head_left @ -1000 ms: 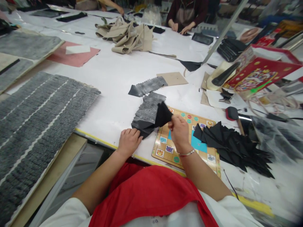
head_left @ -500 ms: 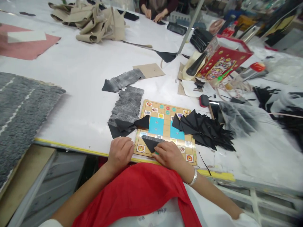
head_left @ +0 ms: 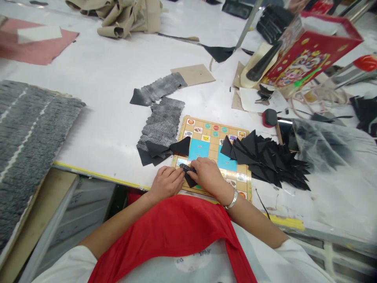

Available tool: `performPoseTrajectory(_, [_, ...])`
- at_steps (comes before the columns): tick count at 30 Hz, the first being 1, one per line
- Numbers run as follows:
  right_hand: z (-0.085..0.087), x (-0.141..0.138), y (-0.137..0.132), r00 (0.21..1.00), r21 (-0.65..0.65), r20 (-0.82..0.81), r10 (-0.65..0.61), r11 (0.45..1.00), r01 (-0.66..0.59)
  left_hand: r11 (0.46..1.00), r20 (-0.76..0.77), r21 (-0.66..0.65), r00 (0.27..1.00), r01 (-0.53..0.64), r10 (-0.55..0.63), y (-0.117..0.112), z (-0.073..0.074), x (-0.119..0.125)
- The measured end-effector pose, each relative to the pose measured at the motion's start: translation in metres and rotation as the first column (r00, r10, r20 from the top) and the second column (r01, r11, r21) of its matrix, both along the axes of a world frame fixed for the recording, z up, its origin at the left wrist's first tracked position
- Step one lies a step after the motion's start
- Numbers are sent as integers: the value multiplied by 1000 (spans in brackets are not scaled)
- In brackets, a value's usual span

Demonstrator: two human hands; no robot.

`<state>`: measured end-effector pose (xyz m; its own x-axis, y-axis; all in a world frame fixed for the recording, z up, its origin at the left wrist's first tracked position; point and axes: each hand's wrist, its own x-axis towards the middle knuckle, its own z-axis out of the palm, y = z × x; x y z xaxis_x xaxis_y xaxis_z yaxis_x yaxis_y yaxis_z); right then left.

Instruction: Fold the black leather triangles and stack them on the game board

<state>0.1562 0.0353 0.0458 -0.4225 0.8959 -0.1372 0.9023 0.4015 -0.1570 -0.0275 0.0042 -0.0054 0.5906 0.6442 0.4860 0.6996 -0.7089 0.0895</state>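
A small black triangular piece [head_left: 191, 181] with a grey upper edge lies on a printed animal game board [head_left: 245, 179]. My right hand [head_left: 208, 176] is closed on its right side, thumb and fingers at the grey edge. At the piece's left corner, my left hand [head_left: 167, 181] is closed too, its fingertips curled against it and partly hidden. Left of the board, overlapping grey-backed pieces [head_left: 160, 124] form a long row, with loose black triangles [head_left: 159, 151] at its near end. A heap of black triangles [head_left: 269, 161] covers the board's right side.
A grey striped textile [head_left: 35, 133] lies at the left. Farther back are beige material [head_left: 129, 19], a pink sheet [head_left: 38, 43] and a cardboard piece [head_left: 196, 74]. A red box [head_left: 312, 51], a metal pole [head_left: 249, 25] and clear plastic [head_left: 321, 141] stand or lie at the right.
My left hand has moved right to the black piece. My right hand has shifted up along its grey edge, which now looks folded or bunched. The view has tilted down and closer.
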Motion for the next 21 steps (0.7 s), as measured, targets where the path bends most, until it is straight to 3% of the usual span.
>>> performPoseTrajectory(9, [-34,20,-19,964,177,-236,123,981,-82,999,1,-34,1000,-6,6,0,-2,-3])
performPoseTrajectory(17, [-39,25,-23,949,248,-118,292,934,-257,972,98,-223,990,-74,98,0,-3,-4])
performPoseTrajectory(21, [-35,24,-22,943,214,-71,324,929,-302,975,-6,-202,996,-89,89,1,-4,-3])
